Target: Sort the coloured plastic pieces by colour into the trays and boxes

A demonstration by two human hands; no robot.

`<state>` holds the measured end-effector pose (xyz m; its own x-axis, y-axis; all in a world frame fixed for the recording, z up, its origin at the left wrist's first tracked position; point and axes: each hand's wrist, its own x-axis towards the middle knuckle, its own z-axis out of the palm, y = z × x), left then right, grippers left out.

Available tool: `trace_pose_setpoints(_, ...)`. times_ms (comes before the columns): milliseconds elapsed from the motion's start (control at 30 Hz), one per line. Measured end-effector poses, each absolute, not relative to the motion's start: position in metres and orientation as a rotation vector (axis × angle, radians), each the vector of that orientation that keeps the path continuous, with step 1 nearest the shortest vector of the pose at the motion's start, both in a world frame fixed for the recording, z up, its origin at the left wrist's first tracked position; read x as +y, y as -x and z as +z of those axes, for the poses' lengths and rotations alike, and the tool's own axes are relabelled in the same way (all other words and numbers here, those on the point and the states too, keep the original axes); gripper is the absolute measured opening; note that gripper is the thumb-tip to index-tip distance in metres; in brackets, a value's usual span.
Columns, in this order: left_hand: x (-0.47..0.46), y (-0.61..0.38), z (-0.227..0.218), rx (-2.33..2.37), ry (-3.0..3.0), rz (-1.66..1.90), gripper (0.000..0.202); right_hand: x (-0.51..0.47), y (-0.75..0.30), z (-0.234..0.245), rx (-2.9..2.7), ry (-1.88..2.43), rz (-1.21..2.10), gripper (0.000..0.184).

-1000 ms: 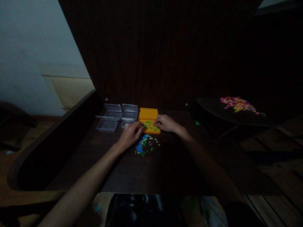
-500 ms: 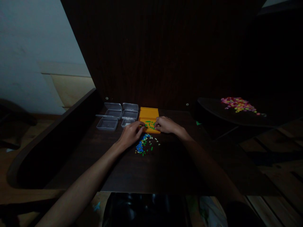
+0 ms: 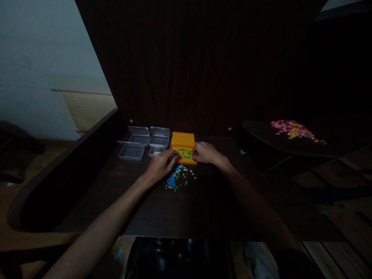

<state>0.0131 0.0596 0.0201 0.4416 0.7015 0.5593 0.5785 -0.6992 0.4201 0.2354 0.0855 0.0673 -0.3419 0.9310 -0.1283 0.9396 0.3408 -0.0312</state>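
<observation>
An open yellow plastic box lies on the dark table with its lid folded back. Several small green bricks are spread over its base. My left hand is at the box's left side, thumb and fingertips drawn together over its edge; what is between them is too small to make out. At the right edge my right hand has curled fingers touching or very near the rim, and its fingertips are partly hidden. In front of the box lies a loose pile of tiny blue, green, white and yellow bricks.
Several clear plastic cases with raised lids, including a front-left case, stand left of the yellow box. A heap of pink, red and yellow small pieces lies on a side shelf. A dark panel rises behind the table.
My right hand has shifted slightly right, from over the green bricks to the box's right edge. Green bricks near the box's front right now lie closer together. My left hand has stayed put.
</observation>
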Motion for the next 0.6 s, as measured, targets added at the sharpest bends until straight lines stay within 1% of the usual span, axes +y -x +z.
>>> trace_pose_setpoints(233, 0.0584, -0.0133, 0.0206, 1.123, -2.527, 1.102, 0.014, 0.0838, -0.2308, 0.0658, 2.477, -1.759, -0.165, 0.019)
trace_pose_setpoints(400, 0.0576, -0.0135, 0.0212, 1.127, -2.518, 1.088, 0.013, 0.0868, -0.2328, 0.0630, 2.536, -1.765, -0.179, 0.014)
trace_pose_setpoints(533, 0.0575, -0.0131, 0.0213, 1.117, -2.532, 1.081, 0.013, 0.0899, -0.2367, 0.0608, 2.557, -1.753, -0.277, 0.008)
trace_pose_setpoints(600, 0.0578, -0.0132, 0.0210, 1.121, -2.539, 1.076, 0.013, 0.0915, -0.2392, 0.0609, 2.575, -1.740, -0.314, 0.009)
